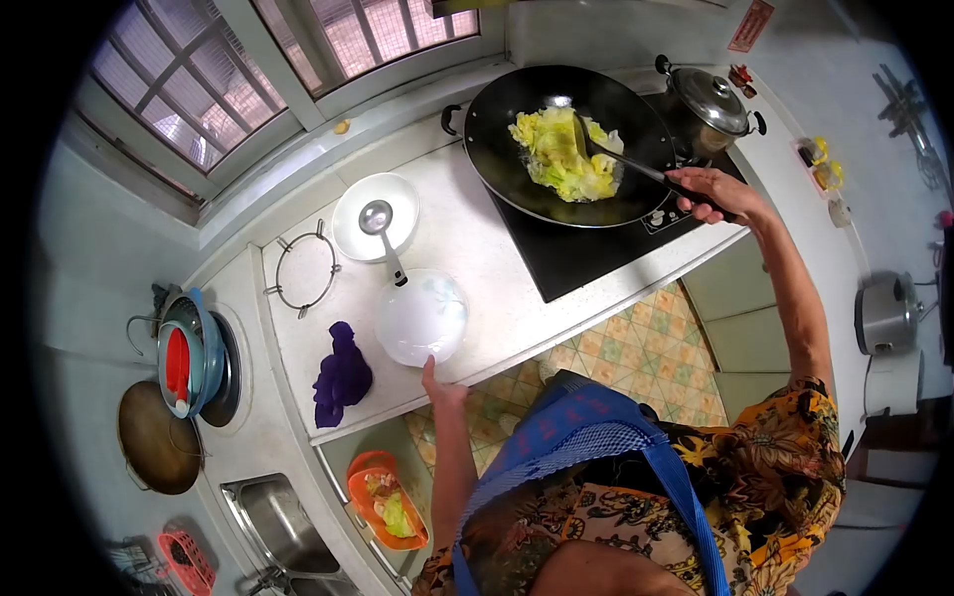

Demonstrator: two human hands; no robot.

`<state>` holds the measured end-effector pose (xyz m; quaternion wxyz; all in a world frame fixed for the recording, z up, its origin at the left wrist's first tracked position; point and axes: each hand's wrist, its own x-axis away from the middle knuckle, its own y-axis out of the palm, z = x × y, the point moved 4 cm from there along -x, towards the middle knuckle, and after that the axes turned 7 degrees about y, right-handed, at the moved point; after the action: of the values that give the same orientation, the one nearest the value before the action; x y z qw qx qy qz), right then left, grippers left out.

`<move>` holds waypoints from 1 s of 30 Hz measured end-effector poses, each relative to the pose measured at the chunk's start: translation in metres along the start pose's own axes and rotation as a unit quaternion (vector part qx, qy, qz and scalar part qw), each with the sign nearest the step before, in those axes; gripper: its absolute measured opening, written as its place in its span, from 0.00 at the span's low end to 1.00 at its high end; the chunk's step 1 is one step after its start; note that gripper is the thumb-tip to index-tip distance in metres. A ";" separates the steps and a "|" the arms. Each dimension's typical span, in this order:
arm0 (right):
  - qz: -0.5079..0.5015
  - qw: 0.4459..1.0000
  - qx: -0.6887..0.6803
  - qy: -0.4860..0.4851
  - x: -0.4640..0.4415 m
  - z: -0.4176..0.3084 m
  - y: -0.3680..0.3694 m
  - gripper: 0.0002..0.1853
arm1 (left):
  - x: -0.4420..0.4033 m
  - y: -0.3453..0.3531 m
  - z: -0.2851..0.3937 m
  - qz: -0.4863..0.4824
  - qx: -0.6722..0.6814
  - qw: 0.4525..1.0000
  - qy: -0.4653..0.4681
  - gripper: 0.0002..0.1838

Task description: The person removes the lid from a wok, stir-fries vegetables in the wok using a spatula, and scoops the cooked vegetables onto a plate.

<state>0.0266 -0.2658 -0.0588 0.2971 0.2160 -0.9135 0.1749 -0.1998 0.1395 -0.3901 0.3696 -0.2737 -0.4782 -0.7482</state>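
The person's right hand [711, 192] is closed around the dark handle of a spatula [636, 164], whose blade lies among yellow-green chopped leaves [564, 164]. The leaves sit in the middle of a black wok [494, 109] on the cooktop [556, 263], set toward the back edge of the white countertop [462, 223]. The left hand [447, 394] is at the countertop's front edge, a digit meeting the near rim of a pale plate [422, 323]; how far its other fingers curl cannot be told. Beyond the plate stands 1 white bowl [348, 219], nearer the back edge, with a ladle [377, 217] whose handle reaches over the plate's far rim. A wire ring [279, 270] lies by the left edge, and a purple cloth [343, 375] near the front left corner.
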 end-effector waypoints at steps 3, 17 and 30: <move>0.004 0.978 0.205 0.043 0.030 -0.016 -0.006 0.20 | 0.007 0.007 0.002 -0.052 0.017 0.999 0.001 0.44; 0.172 0.772 0.612 0.000 0.028 -0.047 -0.026 0.16 | 0.009 0.007 0.006 0.014 0.015 1.000 -0.023 0.37; 0.419 0.742 0.482 -0.205 -0.056 0.003 -0.039 0.18 | 0.012 0.012 0.007 0.014 0.030 0.999 -0.036 0.40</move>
<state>0.0855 -0.2843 -0.0879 -0.1447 -0.0431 -0.7444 0.6504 -0.1959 0.1389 -0.3723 0.3707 -0.2961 -0.5095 -0.7178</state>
